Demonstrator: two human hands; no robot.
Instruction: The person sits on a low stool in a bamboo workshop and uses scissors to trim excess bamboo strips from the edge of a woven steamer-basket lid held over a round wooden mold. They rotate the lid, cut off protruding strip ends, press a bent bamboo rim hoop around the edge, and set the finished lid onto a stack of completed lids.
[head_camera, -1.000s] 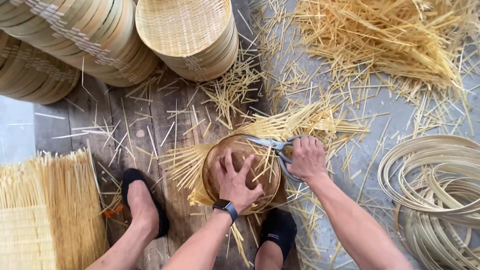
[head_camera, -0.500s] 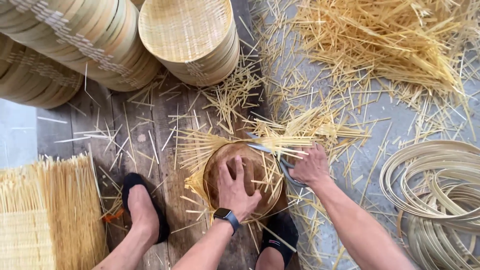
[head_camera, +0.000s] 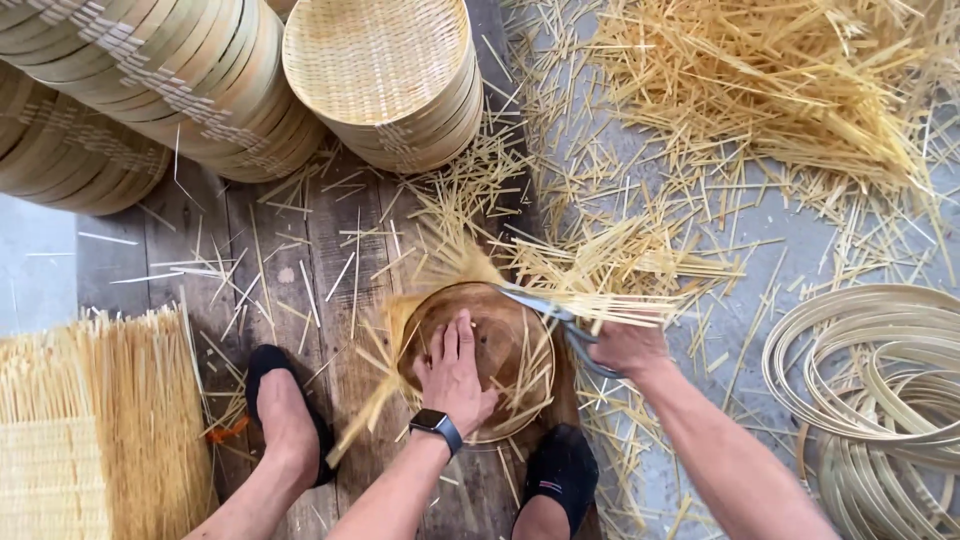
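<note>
Dark square smartwatch screen (head_camera: 437, 421) on left wrist

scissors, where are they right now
In the head view the metal scissors are in the right hand, right of centre, their blades over the right rim of the round brown wooden form that the left hand presses.

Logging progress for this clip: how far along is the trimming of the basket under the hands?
Done: stacks of finished baskets stand ahead, and cut strips litter the floor. In hand: the left hand presses a round wooden form on the weave while the right hand works scissors at its rim. Left: long strips jut out beyond the blades, and others at the left edge.
</note>
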